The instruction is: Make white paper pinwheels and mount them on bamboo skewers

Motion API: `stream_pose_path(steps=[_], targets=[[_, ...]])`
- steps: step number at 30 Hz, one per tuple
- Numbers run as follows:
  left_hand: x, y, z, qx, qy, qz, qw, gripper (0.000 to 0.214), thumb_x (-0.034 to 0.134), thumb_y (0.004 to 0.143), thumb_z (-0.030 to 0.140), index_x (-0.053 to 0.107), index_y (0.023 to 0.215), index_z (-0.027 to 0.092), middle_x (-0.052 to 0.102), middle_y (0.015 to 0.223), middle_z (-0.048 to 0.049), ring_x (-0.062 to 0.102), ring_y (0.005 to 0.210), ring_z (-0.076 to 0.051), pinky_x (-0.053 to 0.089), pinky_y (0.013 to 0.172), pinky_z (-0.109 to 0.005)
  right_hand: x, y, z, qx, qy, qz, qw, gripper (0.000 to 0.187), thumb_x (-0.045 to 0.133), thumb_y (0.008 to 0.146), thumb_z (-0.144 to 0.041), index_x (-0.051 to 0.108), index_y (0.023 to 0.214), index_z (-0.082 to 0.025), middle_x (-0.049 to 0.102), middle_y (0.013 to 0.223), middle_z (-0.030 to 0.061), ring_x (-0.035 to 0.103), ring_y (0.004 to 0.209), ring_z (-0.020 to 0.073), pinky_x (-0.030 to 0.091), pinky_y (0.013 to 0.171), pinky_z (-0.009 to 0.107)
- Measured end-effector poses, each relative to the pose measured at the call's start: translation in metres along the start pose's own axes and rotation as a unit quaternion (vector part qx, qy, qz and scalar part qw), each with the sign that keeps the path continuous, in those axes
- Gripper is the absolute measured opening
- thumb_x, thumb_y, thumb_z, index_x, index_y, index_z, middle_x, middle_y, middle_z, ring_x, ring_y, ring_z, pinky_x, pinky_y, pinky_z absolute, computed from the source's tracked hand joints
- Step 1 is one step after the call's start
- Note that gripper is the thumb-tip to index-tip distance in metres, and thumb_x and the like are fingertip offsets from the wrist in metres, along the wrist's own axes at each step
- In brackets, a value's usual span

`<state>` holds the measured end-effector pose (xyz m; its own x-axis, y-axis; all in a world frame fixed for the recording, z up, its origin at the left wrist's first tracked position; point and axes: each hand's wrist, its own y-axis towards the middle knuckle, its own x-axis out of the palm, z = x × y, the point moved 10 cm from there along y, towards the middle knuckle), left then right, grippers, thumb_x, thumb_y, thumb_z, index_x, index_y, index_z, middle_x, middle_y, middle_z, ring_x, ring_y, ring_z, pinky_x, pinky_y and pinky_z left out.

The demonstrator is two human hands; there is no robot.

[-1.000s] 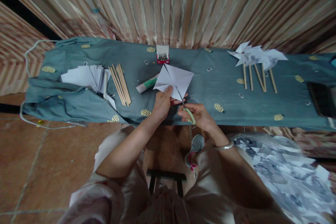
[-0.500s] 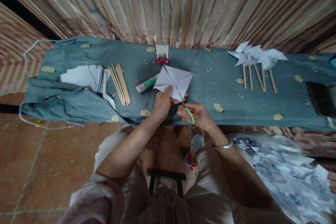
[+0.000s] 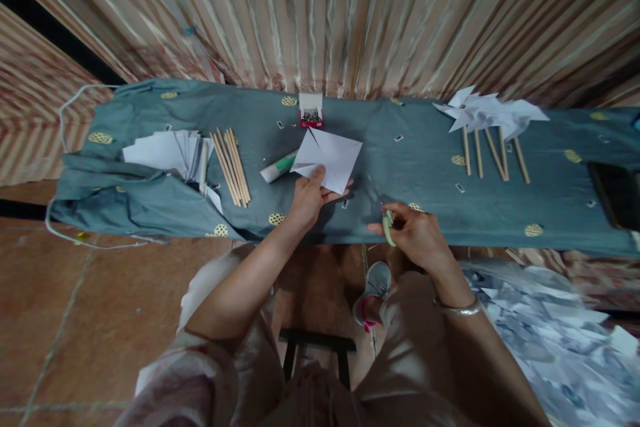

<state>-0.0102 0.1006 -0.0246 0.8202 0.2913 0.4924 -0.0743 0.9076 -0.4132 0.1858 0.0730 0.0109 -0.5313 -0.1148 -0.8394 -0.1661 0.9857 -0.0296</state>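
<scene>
My left hand [image 3: 311, 197] pinches the near corner of a white paper square [image 3: 330, 155], cut in along its diagonals, and holds it just above the blue-green cloth [image 3: 415, 160]. My right hand [image 3: 415, 233] is closed around green-handled scissors [image 3: 387, 226] near the cloth's front edge, to the right of the paper and apart from it. The blades are mostly hidden by my fingers. A glue stick [image 3: 278, 167] lies just left of the paper.
A small red box of pins [image 3: 311, 111] stands behind the paper. Wooden sticks [image 3: 230, 165] and a stack of white sheets [image 3: 167, 152] lie at the left. Finished paper pinwheels on sticks [image 3: 487, 127] lie at the right. Paper scraps [image 3: 555, 327] fill a bag by my right knee.
My right hand has drawn the scissors out of the paper and moved right and toward me. My left hand still holds the paper.
</scene>
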Motion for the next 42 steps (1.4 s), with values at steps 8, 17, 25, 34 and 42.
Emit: stream_pose_path(steps=[8, 17, 25, 34, 42], targets=[[0.026, -0.003, -0.037, -0.104, -0.013, -0.06, 0.993, 0.014, 0.047, 0.094, 0.011, 0.061, 0.093, 0.006, 0.072, 0.082, -0.0113, 0.074, 0.078, -0.022, 0.059, 0.082, -0.04, -0.033, 0.012, 0.031, 0.079, -0.121, 0.096, 0.985, 0.043, 0.059, 0.084, -0.043, 0.06, 0.118, -0.016, 0.075, 0.085, 0.0103, 0.071, 0.078, 0.027, 0.047, 0.064, 0.031], [0.048, -0.038, -0.081, -0.234, -0.026, -0.141, 0.962, 0.022, 0.051, 0.094, 0.024, 0.065, 0.089, 0.008, 0.074, 0.096, -0.0176, 0.074, 0.085, -0.022, 0.058, 0.082, -0.033, -0.032, 0.023, 0.028, 0.06, -0.188, 0.127, 0.972, 0.044, 0.052, 0.088, -0.039, 0.057, 0.121, -0.011, 0.073, 0.08, 0.0146, 0.069, 0.07, 0.0287, 0.047, 0.064, 0.035], [0.036, -0.037, -0.021, 0.091, 0.323, -0.198, 0.921, 0.031, 0.054, 0.09, 0.04, 0.071, 0.089, 0.014, 0.071, 0.075, -0.0083, 0.068, 0.065, -0.017, 0.056, 0.065, -0.03, -0.03, 0.028, 0.024, 0.054, -0.232, 0.134, 0.962, 0.039, 0.05, 0.089, -0.032, 0.061, 0.119, -0.01, 0.072, 0.084, 0.0171, 0.066, 0.077, 0.0297, 0.048, 0.069, 0.037], [0.043, -0.031, 0.012, 0.401, 0.677, -0.166, 0.595, 0.031, 0.043, 0.093, 0.014, 0.064, 0.116, 0.009, 0.06, 0.131, -0.0159, 0.048, 0.128, -0.029, 0.042, 0.107, -0.048, -0.028, 0.03, -0.026, -0.1, -0.139, 0.205, 0.964, 0.037, 0.036, 0.097, -0.024, 0.067, 0.112, -0.013, 0.069, 0.115, 0.0151, 0.06, 0.106, 0.0274, 0.047, 0.094, 0.042], [0.034, -0.027, -0.008, 0.366, 0.708, -0.19, 0.573, 0.039, 0.042, 0.094, 0.018, 0.054, 0.131, 0.01, 0.054, 0.139, -0.0185, 0.046, 0.134, -0.028, 0.038, 0.111, -0.051, 0.05, 0.038, -0.075, -0.238, -0.154, 0.038, 0.958, 0.046, 0.032, 0.093, -0.009, 0.055, 0.132, -0.009, 0.058, 0.136, 0.0158, 0.049, 0.129, 0.0264, 0.036, 0.111, 0.044]])
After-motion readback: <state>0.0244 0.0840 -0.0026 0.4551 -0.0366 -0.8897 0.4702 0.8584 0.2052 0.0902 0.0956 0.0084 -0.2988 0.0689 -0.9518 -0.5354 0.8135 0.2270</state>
